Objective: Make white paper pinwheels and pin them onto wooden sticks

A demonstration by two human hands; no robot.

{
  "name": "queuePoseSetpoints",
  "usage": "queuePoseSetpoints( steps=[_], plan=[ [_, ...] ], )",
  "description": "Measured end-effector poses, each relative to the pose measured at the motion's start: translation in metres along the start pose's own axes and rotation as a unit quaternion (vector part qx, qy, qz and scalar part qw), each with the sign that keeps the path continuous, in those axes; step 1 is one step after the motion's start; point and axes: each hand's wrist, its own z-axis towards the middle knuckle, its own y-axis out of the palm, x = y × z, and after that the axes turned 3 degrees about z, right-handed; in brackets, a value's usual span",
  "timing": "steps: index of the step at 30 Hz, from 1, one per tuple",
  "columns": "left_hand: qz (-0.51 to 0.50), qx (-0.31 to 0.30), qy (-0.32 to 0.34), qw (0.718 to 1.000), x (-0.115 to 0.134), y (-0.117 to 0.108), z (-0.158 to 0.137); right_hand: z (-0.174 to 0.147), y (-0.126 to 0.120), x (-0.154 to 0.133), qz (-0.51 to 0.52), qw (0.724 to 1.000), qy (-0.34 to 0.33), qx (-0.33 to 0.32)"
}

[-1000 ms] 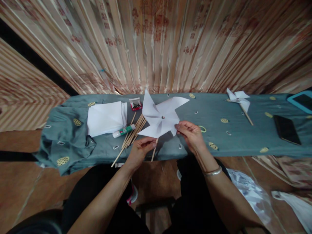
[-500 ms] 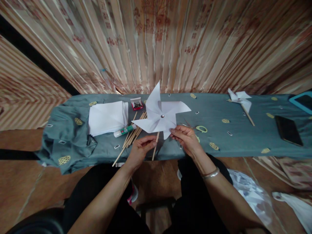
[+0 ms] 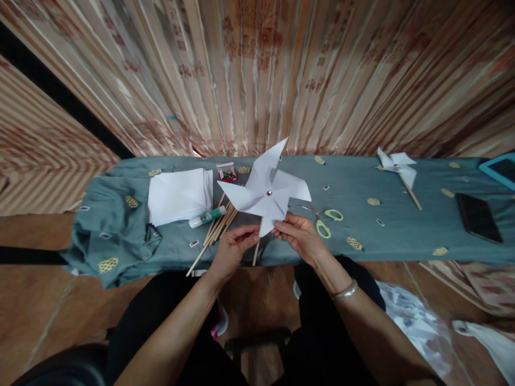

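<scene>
A white paper pinwheel [image 3: 259, 198] with a silver pin at its centre is held up over the front of the table. My left hand [image 3: 235, 249] pinches its thin wooden stick below the blades. With thumb and fingers, my right hand [image 3: 300, 236] grips the lowest paper blade, close to the stick. Behind and left of my left hand lie several wooden sticks [image 3: 213, 233] and a green and white glue stick [image 3: 207, 216]. Scissors with light green handles [image 3: 323, 228] rest just right of my right hand.
A stack of white paper [image 3: 179, 197] lies at the left, near an open red box of pins [image 3: 227, 172]. Another pinwheel [image 3: 398, 167] lies to the right, beside a black phone [image 3: 478, 217] and a blue-framed device [image 3: 501, 169]. A pleated curtain [image 3: 257, 69] hangs behind the table.
The pinwheel's blades have turned clockwise a little. My right hand has moved left and slightly down with the blade, uncovering the scissors. My left hand stays on the stick.
</scene>
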Motion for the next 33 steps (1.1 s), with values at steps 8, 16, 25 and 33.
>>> queuePoseSetpoints(
  steps=[8,16,25,33],
  plan=[
    [0.026,-0.047,0.034,0.998,0.003,0.002,-0.001,-0.001,0.008,0.004,-0.038,0.999,-0.017,-0.011],
    [0.01,-0.027,0.019,0.999,0.003,0.0,-0.001,0.0,-0.001,-0.003,-0.082,0.996,-0.01,-0.046],
    [0.009,-0.021,0.011,1.0,0.001,-0.006,-0.003,0.0,-0.056,-0.037,-0.218,0.966,-0.129,0.054],
    [0.03,-0.033,-0.001,0.999,0.001,-0.004,-0.005,0.01,-0.05,-0.032,-0.158,0.955,-0.228,0.108]
  ],
)
